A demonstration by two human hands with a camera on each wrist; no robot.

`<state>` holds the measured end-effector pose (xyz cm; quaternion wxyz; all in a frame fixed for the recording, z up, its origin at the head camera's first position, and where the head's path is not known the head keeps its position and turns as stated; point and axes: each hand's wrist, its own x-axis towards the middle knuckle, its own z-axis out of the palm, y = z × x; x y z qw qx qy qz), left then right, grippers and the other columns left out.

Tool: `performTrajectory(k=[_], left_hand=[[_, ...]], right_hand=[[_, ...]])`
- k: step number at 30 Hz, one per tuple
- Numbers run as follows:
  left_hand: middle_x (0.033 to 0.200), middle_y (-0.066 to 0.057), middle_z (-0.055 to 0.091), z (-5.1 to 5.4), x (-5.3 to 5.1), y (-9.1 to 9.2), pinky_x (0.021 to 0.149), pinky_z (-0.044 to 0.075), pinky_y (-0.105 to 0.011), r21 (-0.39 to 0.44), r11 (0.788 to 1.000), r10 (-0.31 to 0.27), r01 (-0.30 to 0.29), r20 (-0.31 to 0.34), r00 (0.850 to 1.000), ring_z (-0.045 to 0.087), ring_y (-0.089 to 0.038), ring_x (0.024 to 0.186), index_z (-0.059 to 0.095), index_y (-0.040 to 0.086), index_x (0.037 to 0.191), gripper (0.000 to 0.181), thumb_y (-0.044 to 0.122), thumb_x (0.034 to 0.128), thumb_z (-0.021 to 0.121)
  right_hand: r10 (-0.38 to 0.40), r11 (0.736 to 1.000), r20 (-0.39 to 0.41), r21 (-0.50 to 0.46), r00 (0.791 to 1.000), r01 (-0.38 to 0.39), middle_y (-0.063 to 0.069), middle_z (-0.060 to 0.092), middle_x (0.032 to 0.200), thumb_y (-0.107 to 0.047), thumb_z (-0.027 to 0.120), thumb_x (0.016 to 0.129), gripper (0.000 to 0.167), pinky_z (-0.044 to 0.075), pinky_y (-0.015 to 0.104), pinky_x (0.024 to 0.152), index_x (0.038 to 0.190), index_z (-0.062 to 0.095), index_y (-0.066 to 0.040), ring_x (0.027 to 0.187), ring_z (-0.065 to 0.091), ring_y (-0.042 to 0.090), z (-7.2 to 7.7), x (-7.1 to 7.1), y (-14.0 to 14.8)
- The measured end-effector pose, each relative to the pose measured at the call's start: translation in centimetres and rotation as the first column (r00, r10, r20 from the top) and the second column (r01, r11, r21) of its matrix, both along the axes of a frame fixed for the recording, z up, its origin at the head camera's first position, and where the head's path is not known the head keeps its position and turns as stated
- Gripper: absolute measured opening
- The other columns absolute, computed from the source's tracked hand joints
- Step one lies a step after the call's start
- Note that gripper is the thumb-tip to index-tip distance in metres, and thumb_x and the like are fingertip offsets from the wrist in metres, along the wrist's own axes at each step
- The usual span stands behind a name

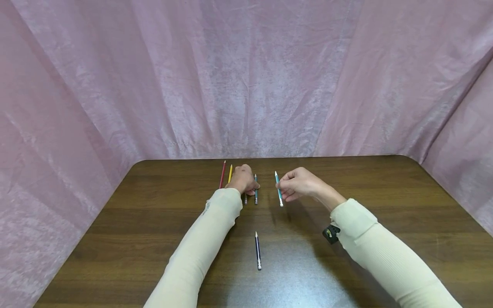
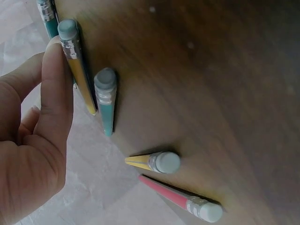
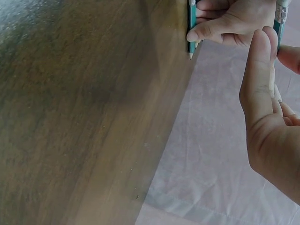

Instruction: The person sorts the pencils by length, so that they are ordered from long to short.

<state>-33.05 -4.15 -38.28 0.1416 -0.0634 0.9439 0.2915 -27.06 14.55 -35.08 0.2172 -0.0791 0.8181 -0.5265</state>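
My left hand is at the far part of the table, its thumb across a teal pencil. In the right wrist view the thumb and fingers of that hand pinch this teal pencil. Just left of it in the head view lie a red pencil and a yellow pencil, partly behind the hand. The left wrist view also shows an orange-yellow pencil beside the thumb and a green pencil. My right hand pinches a light blue pencil, eraser end toward me.
A dark blue pencil lies alone on the wooden table, nearer to me. Pink curtains hang behind the table's far edge and along its sides. A small black device sits on my right wrist.
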Motion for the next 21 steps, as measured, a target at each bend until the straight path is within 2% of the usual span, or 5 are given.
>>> performTrajectory(k=[5,12,21], left_hand=[[0.097,-0.022,0.066,0.16,0.12,0.0,0.047,0.056,-0.021,-0.013,1.0,-0.008,0.008,-0.001,1.0,0.066,-0.013,0.049,0.068,-0.005,0.1,0.026,0.014,0.0865,0.08],[0.075,-0.015,0.065,0.18,0.18,-0.02,0.047,0.057,-0.022,-0.002,1.0,-0.008,0.008,-0.005,1.0,0.065,-0.013,0.048,0.067,-0.005,0.094,0.024,0.013,0.0857,0.081],[0.079,-0.016,0.065,0.08,0.08,-0.03,0.048,0.058,-0.024,0.016,1.0,-0.003,0.003,0.002,1.0,0.066,-0.014,0.049,0.068,-0.004,0.092,0.021,0.011,0.0853,0.081]], right_hand=[[-0.004,1.0,-0.004,-0.006,1.0,0.004,0.007,0.067,0.074,-0.009,0.065,0.093,0.017,0.063,0.03,0.069,0.098,0.064,0.008,0.065,0.066,0.013,0.14,-0.21,-0.2],[-0.02,1.0,0.011,-0.018,1.0,0.02,0.007,0.067,0.072,-0.007,0.064,0.093,0.016,0.063,0.029,0.067,0.098,0.064,0.008,0.065,0.066,0.013,0.24,-0.5,-0.47],[-0.034,0.999,0.011,-0.018,0.999,0.034,0.007,0.068,0.075,-0.008,0.064,0.094,0.025,0.063,0.031,0.07,0.108,0.062,0.013,0.065,0.067,0.013,0.09,-1.0,-0.73]])
